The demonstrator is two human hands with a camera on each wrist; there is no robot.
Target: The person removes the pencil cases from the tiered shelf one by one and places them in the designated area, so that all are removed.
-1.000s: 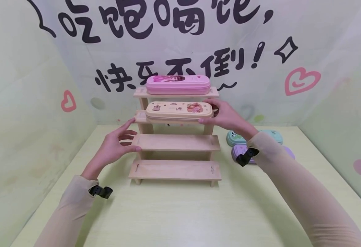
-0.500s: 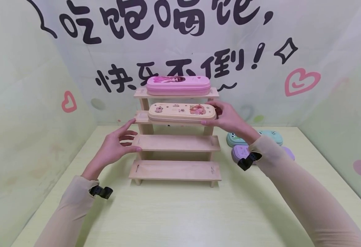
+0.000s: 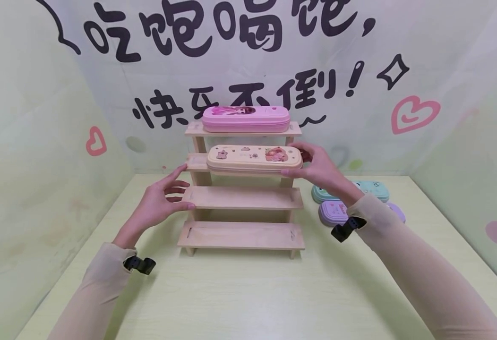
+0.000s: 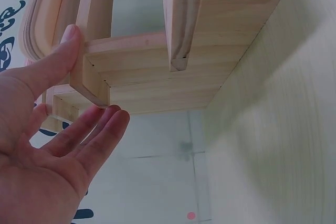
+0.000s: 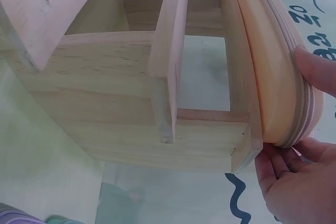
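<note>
A cream pencil case point(image 3: 254, 159) with small bear pictures sits at the second tier from the top of a stepped wooden display rack point(image 3: 243, 196). My right hand point(image 3: 318, 167) grips the case's right end, thumb at the front and fingers behind; its zip side point(image 5: 302, 93) shows in the right wrist view. With thumb and fingers, my left hand point(image 3: 157, 200) holds the rack's left side by a shelf end point(image 4: 94, 87). The index fingertip touches the second tier's left end. A pink pencil case point(image 3: 246, 120) lies on the top tier.
On the table point(image 3: 240, 293) to the right of the rack lie a teal pencil case point(image 3: 373, 190) and a purple pencil case point(image 3: 333, 212), both partly behind my right arm. A printed cloth backdrop point(image 3: 248, 61) stands behind and at the sides.
The right hand has shifted the cream pencil case to the right along the second tier and slightly toward me. My left hand keeps its place on the rack.
</note>
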